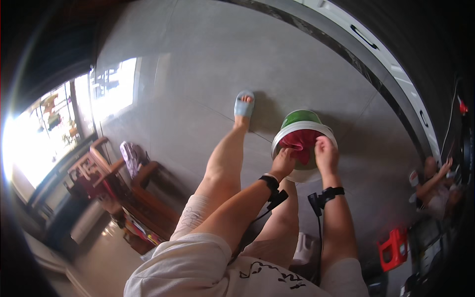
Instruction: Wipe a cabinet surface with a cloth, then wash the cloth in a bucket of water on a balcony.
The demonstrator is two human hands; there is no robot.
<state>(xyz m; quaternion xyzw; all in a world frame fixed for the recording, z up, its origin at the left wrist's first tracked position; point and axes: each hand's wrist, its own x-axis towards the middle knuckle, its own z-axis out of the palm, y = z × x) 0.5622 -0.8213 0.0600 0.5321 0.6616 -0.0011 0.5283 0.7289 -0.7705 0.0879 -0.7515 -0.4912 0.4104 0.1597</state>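
Note:
A bucket point(300, 125) with a broad white rim and a green side stands on the floor in front of me. In its mouth is a crumpled pink-red cloth point(300, 142). My left hand point(283, 162) is closed on the cloth's near left part, its fingertips partly hidden in the folds. At the right side of the bucket's mouth, my right hand point(326, 154) has its fingers bent and pinched at the cloth's right edge. Both wrists wear black straps.
My foot in a pale blue slipper point(244, 103) is left of the bucket. A carved wooden seat point(148, 180) with a bag point(132, 157) stands further left. White cabinets point(391, 64) line the right. Another person point(439, 190) and a red plastic container point(393, 249) are at lower right.

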